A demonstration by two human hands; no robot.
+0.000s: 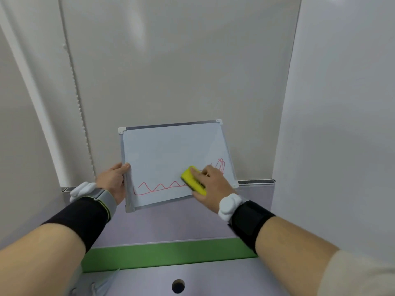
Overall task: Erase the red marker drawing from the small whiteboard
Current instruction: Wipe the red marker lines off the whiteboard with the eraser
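A small whiteboard with a grey frame is held tilted up over the desk. My left hand grips its left edge, thumb on the front. A red wavy line runs along the bottom of the board, and a red scribble sits near the right edge. My right hand presses a yellow eraser flat on the board's lower right, between the wavy line and the scribble. The upper part of the board is blank.
A pale purple desk lies below the board, with a green strip across it and a round cable hole near the front. Grey partition panels enclose the back and both sides.
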